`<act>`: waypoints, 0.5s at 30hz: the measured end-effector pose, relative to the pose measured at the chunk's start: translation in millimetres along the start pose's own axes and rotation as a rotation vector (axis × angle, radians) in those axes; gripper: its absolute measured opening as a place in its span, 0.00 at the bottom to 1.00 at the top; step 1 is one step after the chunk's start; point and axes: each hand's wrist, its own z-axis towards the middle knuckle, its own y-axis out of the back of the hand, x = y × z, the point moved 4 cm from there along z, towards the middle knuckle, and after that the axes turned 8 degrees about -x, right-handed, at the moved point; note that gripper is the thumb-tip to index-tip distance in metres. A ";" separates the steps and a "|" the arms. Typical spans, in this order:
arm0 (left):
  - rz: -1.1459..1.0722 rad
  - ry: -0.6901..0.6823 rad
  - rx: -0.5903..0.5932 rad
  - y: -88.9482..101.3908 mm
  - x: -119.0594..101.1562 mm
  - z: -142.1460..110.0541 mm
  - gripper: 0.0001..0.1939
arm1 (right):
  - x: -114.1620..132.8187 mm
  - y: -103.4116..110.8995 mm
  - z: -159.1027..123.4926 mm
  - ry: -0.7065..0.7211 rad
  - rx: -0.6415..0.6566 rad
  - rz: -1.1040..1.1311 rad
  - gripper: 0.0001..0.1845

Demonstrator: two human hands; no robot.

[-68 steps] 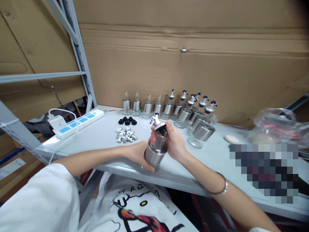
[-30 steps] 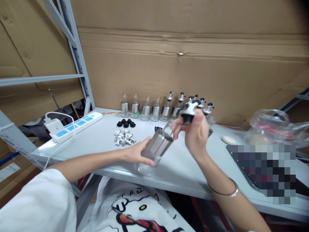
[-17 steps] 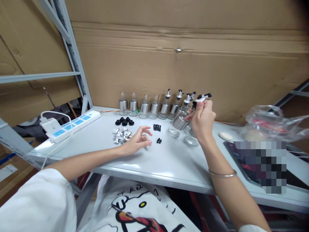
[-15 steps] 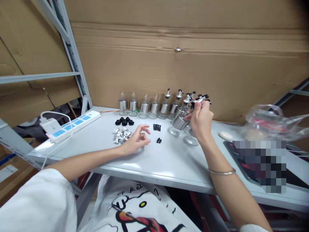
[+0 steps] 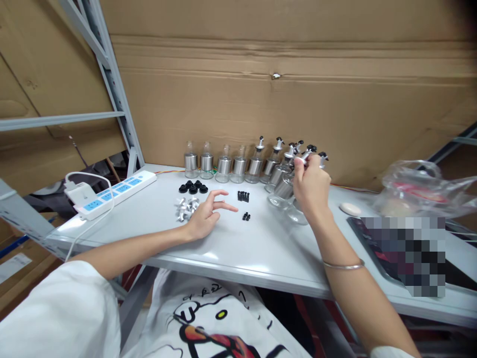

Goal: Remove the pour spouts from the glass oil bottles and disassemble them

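My left hand (image 5: 205, 216) hovers low over the white table, fingers apart and holding nothing. Just left of it lie silver spout parts (image 5: 184, 208), with black stoppers (image 5: 192, 187) behind them. Small black pieces (image 5: 243, 196) and a smaller black cluster (image 5: 246, 216) are to its right. My right hand (image 5: 312, 185) has its fingers closed around a silver-and-black pour spout (image 5: 308, 151) at the top of a glass bottle (image 5: 282, 191) with a metal sleeve. The fingers partly hide that bottle's neck and another bottle behind them.
Along the cardboard back wall stand open-necked bottles (image 5: 191, 161) and spout-fitted bottles (image 5: 255, 166). A power strip (image 5: 124, 188) with a white charger sits at left. At right are a plastic bag (image 5: 417, 186), a pale round object (image 5: 350, 209) and a dark flat, partly blurred item (image 5: 376, 253).
My left hand's fingers have stretched out to the right from a curled pose. My right hand stays at the spout, and the bottle beside it has shifted slightly right.
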 end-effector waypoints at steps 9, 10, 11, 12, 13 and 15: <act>-0.085 -0.002 0.049 -3.1 -1.0 2.5 0.15 | 6.1 -0.3 -1.4 0.054 0.054 -0.076 0.25; -0.095 -0.015 0.056 -3.5 -1.7 2.7 0.15 | 5.9 -1.0 -1.6 0.056 0.061 -0.085 0.25; -0.094 -0.014 0.059 -3.6 -1.9 2.8 0.14 | 5.5 -1.8 -1.8 0.056 0.066 -0.093 0.26; -0.084 -0.003 0.054 -3.4 -1.7 2.9 0.14 | 5.2 -2.8 -2.1 0.055 0.073 -0.101 0.25; -0.073 0.011 0.049 -3.0 -1.4 3.0 0.14 | 4.9 -3.9 -2.6 0.054 0.081 -0.106 0.25; -0.066 0.028 0.049 -2.1 -1.2 2.5 0.15 | 5.0 -5.4 -3.7 0.047 0.095 -0.108 0.25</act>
